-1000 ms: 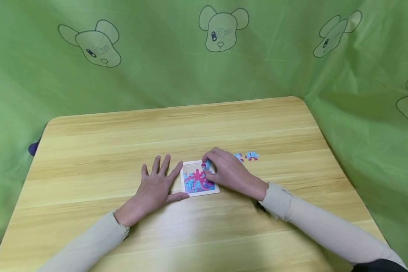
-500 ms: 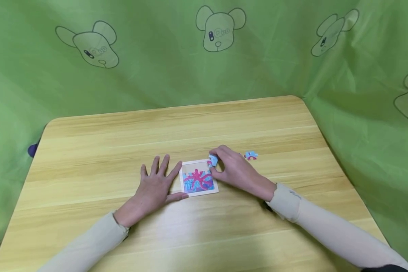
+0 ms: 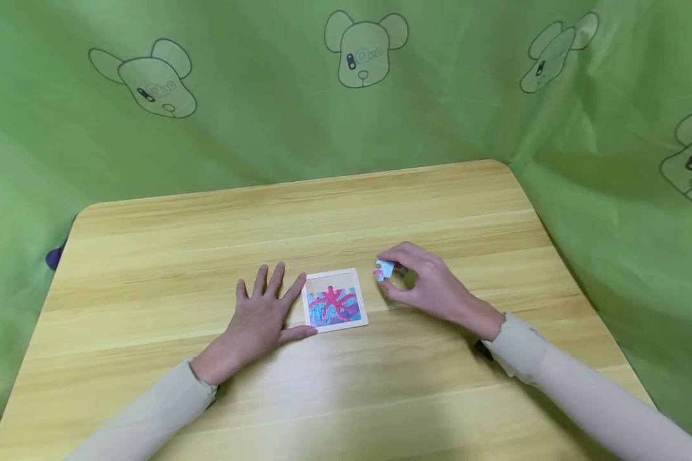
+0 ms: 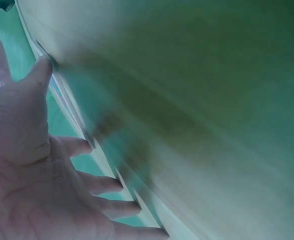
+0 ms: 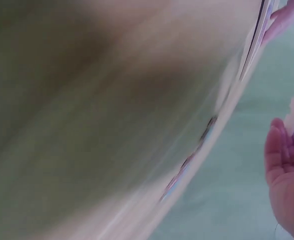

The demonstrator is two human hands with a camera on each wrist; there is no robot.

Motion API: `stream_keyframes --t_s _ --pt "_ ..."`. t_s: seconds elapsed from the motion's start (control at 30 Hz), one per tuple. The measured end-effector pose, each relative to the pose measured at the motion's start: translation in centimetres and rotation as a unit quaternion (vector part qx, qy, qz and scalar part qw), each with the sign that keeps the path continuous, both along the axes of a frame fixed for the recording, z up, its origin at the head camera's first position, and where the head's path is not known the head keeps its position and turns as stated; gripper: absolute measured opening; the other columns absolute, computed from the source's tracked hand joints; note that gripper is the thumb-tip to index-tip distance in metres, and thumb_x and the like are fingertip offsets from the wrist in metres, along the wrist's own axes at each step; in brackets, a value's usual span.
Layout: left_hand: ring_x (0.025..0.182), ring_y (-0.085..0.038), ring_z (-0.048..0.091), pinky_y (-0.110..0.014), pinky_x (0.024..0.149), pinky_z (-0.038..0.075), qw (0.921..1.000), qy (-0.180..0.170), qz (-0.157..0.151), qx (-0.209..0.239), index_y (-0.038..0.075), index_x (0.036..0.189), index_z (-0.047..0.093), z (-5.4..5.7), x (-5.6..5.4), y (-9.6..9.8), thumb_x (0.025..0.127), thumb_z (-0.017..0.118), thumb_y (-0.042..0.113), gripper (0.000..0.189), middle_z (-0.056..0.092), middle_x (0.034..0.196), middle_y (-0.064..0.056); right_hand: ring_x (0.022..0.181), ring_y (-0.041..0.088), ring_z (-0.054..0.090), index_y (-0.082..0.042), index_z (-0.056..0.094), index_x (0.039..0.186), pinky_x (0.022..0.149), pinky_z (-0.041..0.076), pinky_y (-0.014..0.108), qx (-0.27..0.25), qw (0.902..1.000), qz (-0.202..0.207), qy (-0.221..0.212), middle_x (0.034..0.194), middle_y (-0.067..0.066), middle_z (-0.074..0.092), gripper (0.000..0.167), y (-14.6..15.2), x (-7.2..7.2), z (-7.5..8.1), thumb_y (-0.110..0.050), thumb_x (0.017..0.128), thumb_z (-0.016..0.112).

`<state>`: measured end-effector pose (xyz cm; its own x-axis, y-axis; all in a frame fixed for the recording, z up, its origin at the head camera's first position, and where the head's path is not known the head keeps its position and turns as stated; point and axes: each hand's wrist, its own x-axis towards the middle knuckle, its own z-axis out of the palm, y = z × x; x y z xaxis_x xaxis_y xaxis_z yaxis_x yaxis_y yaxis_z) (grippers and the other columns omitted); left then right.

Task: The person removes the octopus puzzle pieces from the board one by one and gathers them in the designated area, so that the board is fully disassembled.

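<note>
Pinching a jigsaw piece in the right hand, right of the octopus puzzle tray.
Touching the tray with the left hand, fingers spread wide; could drop the piece through a slack pinch, or skew the tray through uneven pressure.

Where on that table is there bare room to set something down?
The wooden table has a broad bare strip along the green curtain at its far edge, and another nearer the person, between the sleeves. It's crowded mid-table: the left hand touches the octopus puzzle frame; beside it, the right hand pinches a puzzle piece near loose pieces.
</note>
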<state>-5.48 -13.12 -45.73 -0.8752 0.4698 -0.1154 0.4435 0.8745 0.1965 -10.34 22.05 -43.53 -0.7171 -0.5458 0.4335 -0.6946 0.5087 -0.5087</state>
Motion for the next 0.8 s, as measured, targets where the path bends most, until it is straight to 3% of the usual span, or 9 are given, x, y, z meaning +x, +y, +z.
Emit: stream_keyframes --t_s 0.17,0.33,0.53,0.8 --pt "0.158 -0.06 0.02 -0.087 0.111 0.025 1.0 0.0 0.0 0.003 0.018 0.174 0.033 0.0 0.0 0.1 0.096 0.065 0.076 0.102 0.023 0.175 -0.03 0.104 0.022 0.073 -0.001 0.078 0.126 0.086 0.063 0.04 -0.022 0.9997 0.002 0.014 0.124 0.01 0.075 0.048 2.9 -0.1 -0.1 -0.004 0.08 0.092" --pt "0.157 -0.059 0.021 -0.087 0.11 0.026 1.0 0.004 0.0 0.004 0.019 0.174 0.033 -0.1 0.0 0.1 0.096 0.066 0.076 0.102 0.024 0.174 -0.03 0.109 0.031 0.074 0.0 0.078 0.125 0.099 0.056 0.024 -0.03 0.9992 -0.002 0.025 0.124 0.012 0.077 0.051 6.1 -0.5 -0.2 0.005 0.076 0.092" --pt "0.158 -0.059 0.021 -0.088 0.11 0.024 0.9999 -0.001 0.007 0.011 0.02 0.174 0.034 0.0 0.1 0.1 0.095 0.068 0.076 0.102 0.024 0.174 -0.03 0.113 0.034 0.073 -0.001 0.078 0.128 0.106 0.048 0.019 0.0 0.9995 0.0 0.032 0.125 0.012 0.078 0.056 9.6 -1.2 -0.4 0.007 0.074 0.092" --pt "0.158 -0.059 0.021 -0.087 0.11 0.025 0.9999 0.002 0.006 0.01 0.02 0.174 0.034 0.0 0.0 0.1 0.095 0.068 0.076 0.102 0.024 0.175 -0.029 0.115 0.028 0.071 -0.004 0.078 0.129 0.111 0.041 0.016 0.067 0.9962 0.015 0.054 0.126 0.007 0.078 0.054 12.8 -2.7 -1.3 -0.003 0.077 0.094"
